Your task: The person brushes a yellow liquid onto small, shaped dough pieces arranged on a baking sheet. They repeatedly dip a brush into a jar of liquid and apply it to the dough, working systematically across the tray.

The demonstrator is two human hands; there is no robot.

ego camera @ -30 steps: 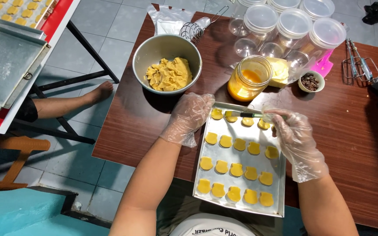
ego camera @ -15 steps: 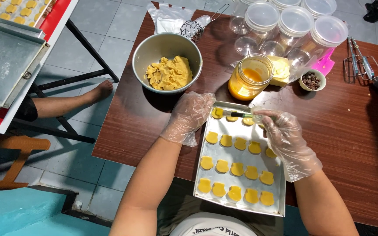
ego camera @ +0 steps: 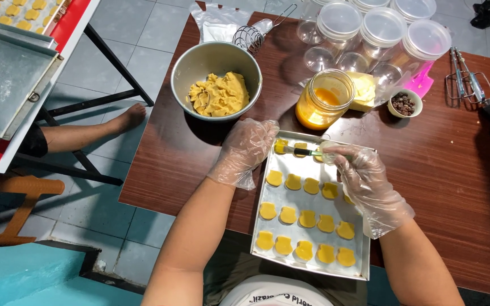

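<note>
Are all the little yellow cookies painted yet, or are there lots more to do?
Most cookies on the tray already look glossy yellow, so they seem brushed. The right hand holds a small brush over the top row, while the left hand steadies the tray's edge. The jar of yellow glaze is open. The bowl holds unshaped dough.

Both my hands wear clear plastic gloves. My left hand point(ego camera: 246, 148) rests palm down, fingers loosely curled. My right hand point(ego camera: 364, 178) is closed in a pinching grip, forearm angled inward.
</note>
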